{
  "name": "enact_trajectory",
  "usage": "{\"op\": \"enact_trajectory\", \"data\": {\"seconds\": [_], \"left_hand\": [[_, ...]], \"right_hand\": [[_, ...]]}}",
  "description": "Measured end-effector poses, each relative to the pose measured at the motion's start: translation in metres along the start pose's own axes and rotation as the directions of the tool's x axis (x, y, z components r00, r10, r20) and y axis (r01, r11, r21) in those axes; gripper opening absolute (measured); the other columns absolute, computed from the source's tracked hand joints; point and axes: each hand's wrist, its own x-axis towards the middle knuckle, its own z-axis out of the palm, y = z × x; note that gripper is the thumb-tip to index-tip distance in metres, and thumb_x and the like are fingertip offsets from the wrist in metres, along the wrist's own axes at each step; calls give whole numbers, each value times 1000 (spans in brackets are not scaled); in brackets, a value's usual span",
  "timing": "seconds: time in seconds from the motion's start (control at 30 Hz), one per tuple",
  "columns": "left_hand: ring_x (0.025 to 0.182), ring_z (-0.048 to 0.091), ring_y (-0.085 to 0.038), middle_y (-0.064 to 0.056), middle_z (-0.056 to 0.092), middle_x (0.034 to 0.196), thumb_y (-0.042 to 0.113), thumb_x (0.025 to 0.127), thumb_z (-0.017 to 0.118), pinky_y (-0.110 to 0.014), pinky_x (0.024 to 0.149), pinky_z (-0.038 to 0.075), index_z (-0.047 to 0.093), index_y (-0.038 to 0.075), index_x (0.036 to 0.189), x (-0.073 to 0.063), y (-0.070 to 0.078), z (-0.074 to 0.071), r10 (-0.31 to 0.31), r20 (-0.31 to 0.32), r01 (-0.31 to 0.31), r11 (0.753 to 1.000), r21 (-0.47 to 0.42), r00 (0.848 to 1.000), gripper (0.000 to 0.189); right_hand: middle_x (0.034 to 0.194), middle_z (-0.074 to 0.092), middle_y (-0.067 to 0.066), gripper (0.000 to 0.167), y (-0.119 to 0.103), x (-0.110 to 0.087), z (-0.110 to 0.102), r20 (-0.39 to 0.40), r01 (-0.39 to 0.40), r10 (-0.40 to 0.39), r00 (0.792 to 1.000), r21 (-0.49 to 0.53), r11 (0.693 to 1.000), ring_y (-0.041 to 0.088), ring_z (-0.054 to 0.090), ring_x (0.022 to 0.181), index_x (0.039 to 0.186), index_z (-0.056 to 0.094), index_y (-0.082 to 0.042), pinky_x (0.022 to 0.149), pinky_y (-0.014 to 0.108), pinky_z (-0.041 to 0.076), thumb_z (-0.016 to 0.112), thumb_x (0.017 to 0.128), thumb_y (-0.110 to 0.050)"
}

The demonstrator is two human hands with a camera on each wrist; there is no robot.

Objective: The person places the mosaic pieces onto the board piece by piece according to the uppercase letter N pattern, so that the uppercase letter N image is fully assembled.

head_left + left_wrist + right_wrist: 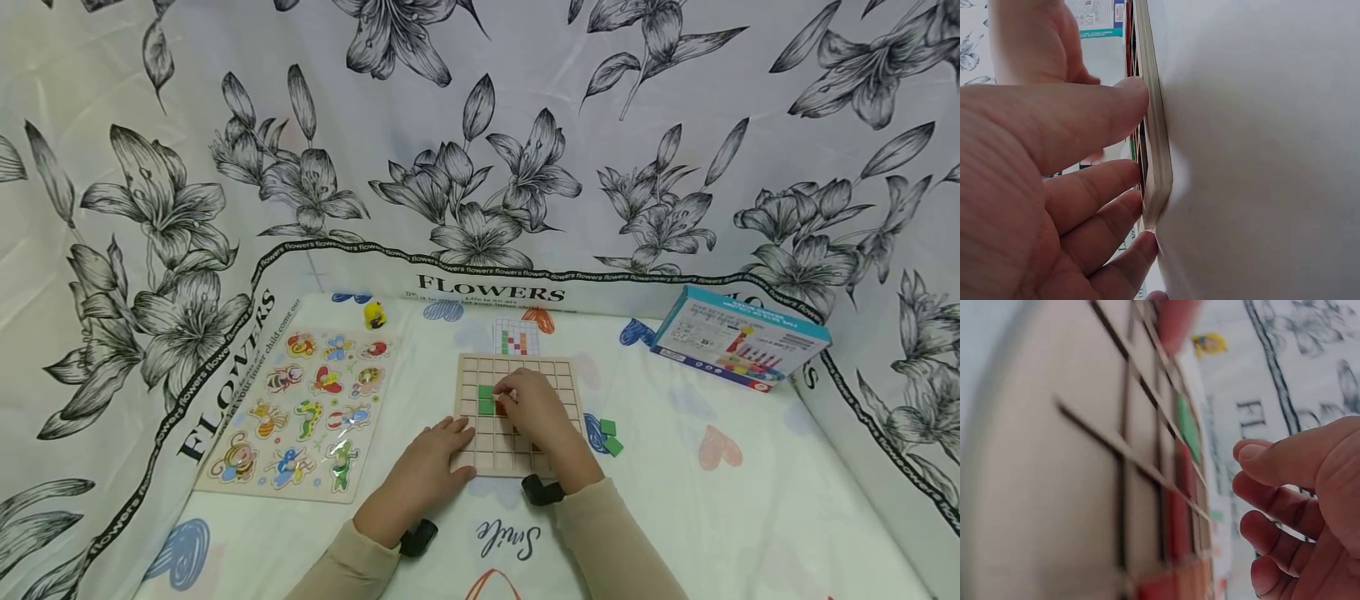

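Observation:
My left hand (431, 458) rests at the left edge of a wooden grid board (491, 462). In the left wrist view, its thumb and spread fingers (1100, 187) touch the board's edge. Above the board's middle, my right hand (540, 412) has bent fingers and a thumb close to the index finger; I see no piece in it. Beside its fingertips, green tiles (486, 400) lie in the grid. The right wrist view shows red tiles (1177, 525) and orange tiles (1196, 581) on the board, blurred; from above, the right hand partly hides them.
Loose green tiles (608, 427) lie right of the board. A pattern card (517, 327) sits behind it. Leftward are an insect puzzle board (311, 496) and a small yellow toy (375, 315). A toy box (738, 337) stands back right, before a flowered curtain (480, 167).

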Motion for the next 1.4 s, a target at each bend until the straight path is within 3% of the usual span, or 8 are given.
{"op": "enact_trajectory", "data": {"seconds": [0.23, 0.37, 0.53, 0.73, 0.97, 1.1, 1.23, 1.4], "left_hand": [[159, 43, -39, -12, 56, 165, 23, 96, 84, -62, 133, 33, 65, 5, 151, 0, 3, 1, -12, 6, 12, 1000, -17, 1000, 61], [159, 43, -39, -13, 55, 165, 23, 96, 84, -62, 132, 33, 65, 5, 151, -1, 4, 0, -18, 9, 18, 1000, -21, 1000, 61], [160, 42, -39, -12, 55, 165, 24, 96, 84, -61, 133, 33, 64, 6, 152, -2, 5, -2, -34, 18, 35, 999, -29, 999, 61], [161, 42, -38, -11, 55, 166, 23, 96, 84, -61, 134, 32, 64, 5, 152, -2, 6, -4, -51, 17, 51, 998, -32, 999, 62], [161, 41, -39, -11, 55, 166, 23, 96, 84, -62, 134, 31, 64, 5, 152, -2, 7, -1, -47, 29, 49, 998, -44, 998, 62], [160, 42, -39, -12, 56, 165, 22, 96, 84, -62, 133, 32, 64, 5, 151, -3, 7, -2, -42, 21, 43, 998, -44, 999, 62], [160, 42, -40, -13, 56, 165, 22, 96, 84, -62, 133, 32, 65, 4, 151, -3, 8, -4, -40, 17, 40, 999, -37, 999, 61], [159, 43, -40, -14, 56, 164, 22, 96, 84, -63, 133, 32, 65, 4, 151, -2, 8, -3, -32, 14, 33, 999, -32, 999, 61]], "right_hand": [[120, 74, 6, 16, 37, -20, -35, -48, -148, 152, 987, 72, 986, 27, 64, 105, 117, 82, -10, 97, 47, 62, 70, 106, -13], [127, 72, 10, 21, 68, -37, -53, -17, -243, 244, 970, 49, 969, 28, 64, 108, 125, 78, -8, 98, 49, 62, 66, 109, -15], [125, 69, 17, 26, 100, -57, -70, 29, -341, 341, 940, -11, 940, 31, 64, 106, 128, 75, -3, 98, 54, 59, 66, 106, -14], [117, 68, 16, 26, 114, -69, -74, 77, -373, 372, 925, -3, 928, 29, 62, 100, 126, 76, -2, 96, 53, 58, 72, 102, -12], [108, 67, 12, 17, 114, -71, -72, 44, -411, 410, 911, 25, 911, 27, 60, 97, 115, 71, -3, 87, 45, 56, 74, 100, -9], [104, 69, 11, 10, 99, -68, -69, -59, -408, 410, 910, 42, 912, 26, 61, 95, 112, 68, -5, 83, 42, 56, 70, 103, -10], [106, 72, 8, 7, 62, -58, -59, -134, -306, 315, 940, 83, 948, 24, 63, 94, 112, 71, -8, 85, 42, 61, 70, 106, -10], [107, 75, 0, 6, 17, -42, -36, -78, -132, 144, 986, 139, 981, 18, 66, 94, 110, 74, -14, 90, 39, 64, 73, 105, -10]]}}
